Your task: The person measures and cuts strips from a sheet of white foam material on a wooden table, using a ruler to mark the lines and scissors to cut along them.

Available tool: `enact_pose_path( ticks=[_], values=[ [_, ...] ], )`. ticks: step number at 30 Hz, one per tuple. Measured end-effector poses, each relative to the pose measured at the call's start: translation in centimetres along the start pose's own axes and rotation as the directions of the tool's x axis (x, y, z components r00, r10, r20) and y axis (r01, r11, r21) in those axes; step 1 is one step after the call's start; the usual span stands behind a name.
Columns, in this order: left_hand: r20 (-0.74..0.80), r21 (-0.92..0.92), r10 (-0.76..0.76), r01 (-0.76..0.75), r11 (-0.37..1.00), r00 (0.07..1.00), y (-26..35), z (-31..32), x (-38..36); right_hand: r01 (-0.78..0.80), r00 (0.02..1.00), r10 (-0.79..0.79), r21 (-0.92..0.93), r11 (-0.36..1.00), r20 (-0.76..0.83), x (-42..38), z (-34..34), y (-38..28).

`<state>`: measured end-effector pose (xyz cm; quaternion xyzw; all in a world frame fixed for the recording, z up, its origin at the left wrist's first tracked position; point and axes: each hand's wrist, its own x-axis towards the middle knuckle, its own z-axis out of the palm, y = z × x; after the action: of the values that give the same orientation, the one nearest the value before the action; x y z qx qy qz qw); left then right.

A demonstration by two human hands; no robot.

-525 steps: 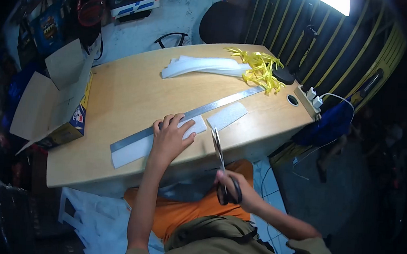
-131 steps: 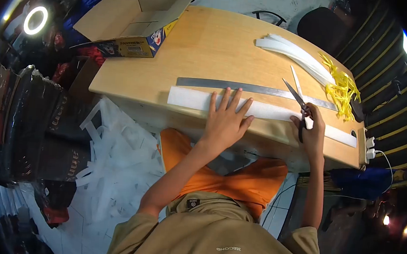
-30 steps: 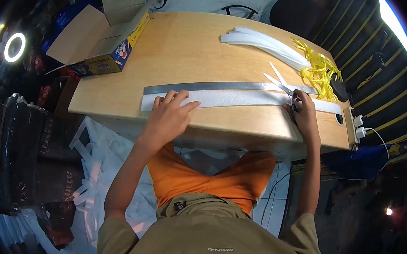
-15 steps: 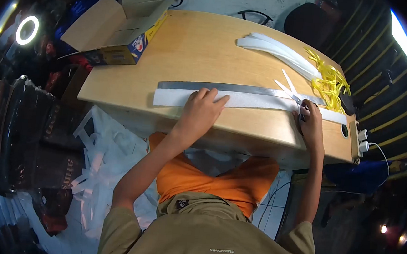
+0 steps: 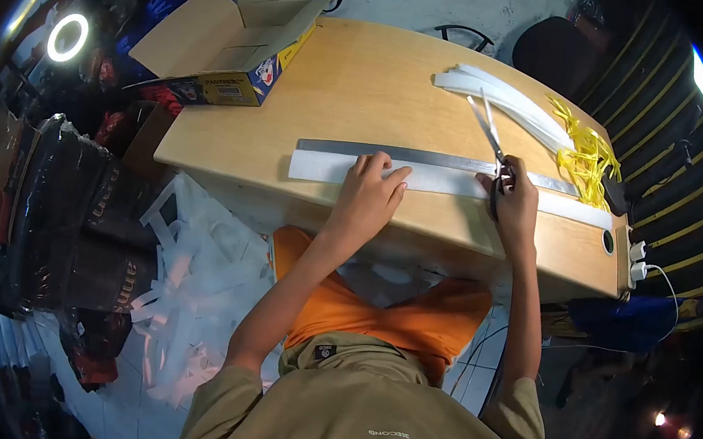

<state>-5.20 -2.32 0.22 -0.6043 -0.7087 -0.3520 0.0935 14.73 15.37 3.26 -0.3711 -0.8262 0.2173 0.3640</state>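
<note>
A white foam strip [image 5: 445, 179] lies along the near side of the wooden table, with a grey metal ruler [image 5: 332, 147] along its far edge. My left hand [image 5: 370, 190] rests on the strip and the ruler's edge, fingers spread and holding nothing. My right hand [image 5: 512, 195] is closed round the handles of scissors [image 5: 490, 134], whose slightly parted blades point away from me above the ruler. More white foam strips [image 5: 509, 104] lie farther back, their right end near a bundle of yellow ribbons [image 5: 589, 160].
An open cardboard box [image 5: 234, 86] stands at the table's far left. A power strip with white plugs [image 5: 636, 260] is at the right edge. Scraps of white material [image 5: 187, 264] cover the floor beside wrapped black packages [image 5: 62, 230]. A dark chair [image 5: 553, 54] is behind the table.
The scissors in my right hand have moved left along the strip, and their blades are closer together and point more steeply away. My left hand still rests on the strip. The view has shifted slightly.
</note>
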Motion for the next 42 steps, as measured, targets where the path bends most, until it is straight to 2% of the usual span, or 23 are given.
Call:
enact_pose_path(
  ticks=[2,3,7,17,20,24,30,32,33,35,36,37,39,42],
  values=[
    [-0.011,-0.023,-0.024,0.024,0.999,1.000,-0.1,-0.4,-0.4,0.089,0.996,-0.088,-0.138,0.986,0.015,0.1,0.9,1.0],
    [-0.041,-0.023,-0.071,0.070,0.997,0.997,-0.2,-0.9,-0.9,0.096,0.995,-0.095,-0.133,0.986,0.018,0.2,0.9,1.0],
    [-0.132,0.038,-0.194,0.200,0.979,0.972,-1.6,-2.2,-2.4,0.007,1.000,-0.003,-0.125,0.992,0.031,0.2,0.8,0.9],
    [-0.147,0.167,-0.147,0.171,0.971,0.978,-1.8,-1.9,-1.9,0.041,0.999,-0.039,-0.155,0.987,0.011,0.1,0.9,1.2],
    [-0.081,0.109,-0.239,0.247,0.963,0.968,-1.7,-2.3,-1.5,0.049,0.999,-0.049,-0.158,0.986,0.009,0.0,1.0,1.2],
    [-0.083,0.057,-0.242,0.247,0.967,0.967,-1.8,-2.6,-1.6,0.055,0.998,-0.056,-0.143,0.988,0.003,0.0,1.0,1.3],
    [-0.031,0.164,-0.162,0.165,0.973,0.986,-1.9,-2.8,-1.4,0.084,0.996,-0.086,-0.151,0.985,-0.008,-0.1,1.0,1.4],
    [0.048,0.297,-0.080,0.062,0.953,0.996,-2.0,-2.5,-1.0,0.111,0.993,-0.117,-0.122,0.986,-0.036,0.0,1.3,2.1],
    [0.053,0.278,-0.061,0.044,0.960,0.997,-1.5,-2.5,-0.7,0.113,0.992,-0.118,-0.099,0.989,-0.043,0.0,1.2,2.0],
    [0.168,0.216,0.047,-0.083,0.973,0.985,-0.2,-2.9,-0.2,0.100,0.994,-0.103,-0.106,0.989,-0.023,0.0,0.9,1.5],
    [0.159,0.167,0.130,-0.156,0.974,0.979,0.0,-2.4,-0.2,0.096,0.995,-0.099,-0.126,0.987,-0.022,-0.1,0.8,1.4],
    [0.160,0.159,0.138,-0.164,0.974,0.977,0.0,-2.2,0.0,0.094,0.995,-0.097,-0.142,0.985,-0.019,-0.1,0.7,1.2],
    [0.279,0.290,0.100,-0.183,0.940,0.955,0.2,-2.1,0.5,0.084,0.996,-0.088,-0.145,0.986,-0.021,0.0,0.7,1.1],
    [0.331,0.287,0.050,-0.152,0.946,0.942,0.5,-1.7,1.3,0.085,0.996,-0.089,-0.145,0.986,-0.024,-0.1,0.8,1.2]
  ],
)
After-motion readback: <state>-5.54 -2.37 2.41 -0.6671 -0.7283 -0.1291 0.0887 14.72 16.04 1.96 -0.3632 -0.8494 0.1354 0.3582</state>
